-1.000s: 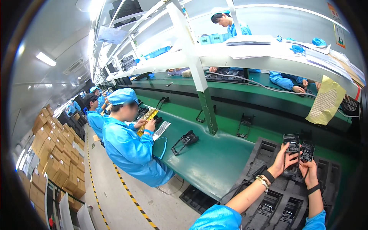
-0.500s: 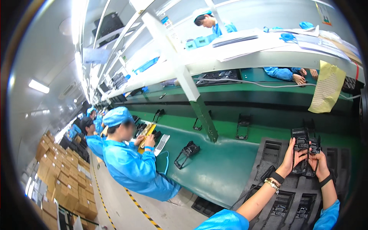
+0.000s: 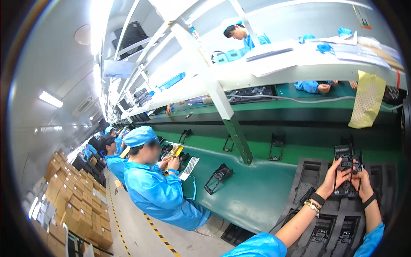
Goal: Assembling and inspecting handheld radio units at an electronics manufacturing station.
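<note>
Both hands are raised over the grey foam tray [image 3: 299, 188], gripping a black plastic frame [image 3: 343, 150] with an open lower section. My left hand [image 3: 330, 180], with beads and a black band on its wrist, has its fingers curled around the frame's left side. On the other side, my right hand [image 3: 364, 183] closes on its lower right part, where a smaller black block [image 3: 358, 162] stands out. Whether that block is a separate piece I cannot tell. Similar black parts [image 3: 321, 233] lie in the tray's near pockets, below my wrists.
A black frame [image 3: 218, 177] lies on the green mat [image 3: 252, 195]; another frame [image 3: 276, 147] lies farther back. A green-and-white post [image 3: 235, 137] rises behind the mat. A co-worker in blue [image 3: 160, 188] works at left. A yellow perforated sheet [image 3: 368, 100] hangs from the shelf.
The view has shifted slightly, so most things appear farther right and lower. Both my hands keep their hold on the black frame. The co-worker at left has moved their hands a little.
</note>
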`<state>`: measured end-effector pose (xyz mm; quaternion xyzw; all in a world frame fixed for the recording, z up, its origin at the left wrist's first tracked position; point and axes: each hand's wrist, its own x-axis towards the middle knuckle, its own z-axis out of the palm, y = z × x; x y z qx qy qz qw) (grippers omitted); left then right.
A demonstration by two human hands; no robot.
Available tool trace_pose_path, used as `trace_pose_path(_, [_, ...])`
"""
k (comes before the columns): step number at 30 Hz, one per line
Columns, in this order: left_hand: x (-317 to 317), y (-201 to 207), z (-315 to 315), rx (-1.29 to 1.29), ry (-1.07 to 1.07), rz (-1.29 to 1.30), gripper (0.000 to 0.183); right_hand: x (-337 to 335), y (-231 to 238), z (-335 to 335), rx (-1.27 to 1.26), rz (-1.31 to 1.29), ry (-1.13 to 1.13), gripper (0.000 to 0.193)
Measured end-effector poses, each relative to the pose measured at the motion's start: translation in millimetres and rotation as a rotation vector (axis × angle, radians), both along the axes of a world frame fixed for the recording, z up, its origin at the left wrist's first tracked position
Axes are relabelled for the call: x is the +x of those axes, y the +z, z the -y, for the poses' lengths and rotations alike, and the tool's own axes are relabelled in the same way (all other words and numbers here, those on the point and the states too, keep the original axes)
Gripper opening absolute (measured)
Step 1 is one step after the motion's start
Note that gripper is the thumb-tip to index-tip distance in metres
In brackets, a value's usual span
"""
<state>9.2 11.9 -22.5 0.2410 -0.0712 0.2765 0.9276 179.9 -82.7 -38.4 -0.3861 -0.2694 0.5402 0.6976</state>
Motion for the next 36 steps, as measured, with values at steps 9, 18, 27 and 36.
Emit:
trace_pose_path(9, [2.3,-8.9,0.4,-0.005,0.024,0.015,0.040,0.3,-4.7,1.7,0.007,0.054,-0.005,0.052])
trace_pose_path(18, [-2.6,-7.5,3.5,-0.001,0.090,-0.027,0.038,-0.8,4.1,-0.9,0.013,0.045,0.014,0.049])
trace_pose_path(27, [-0.5,-2.9,4.4,-0.016,-0.020,-0.017,0.040,18.9,-20.8,-4.6,-0.025,0.010,0.028,0.050])
trace_pose_path(36, [-5.9,-3.8,3.9,-0.009,0.031,-0.065,0.038,2.4,2.2,5.9,-0.067,-0.034,0.084,0.027])
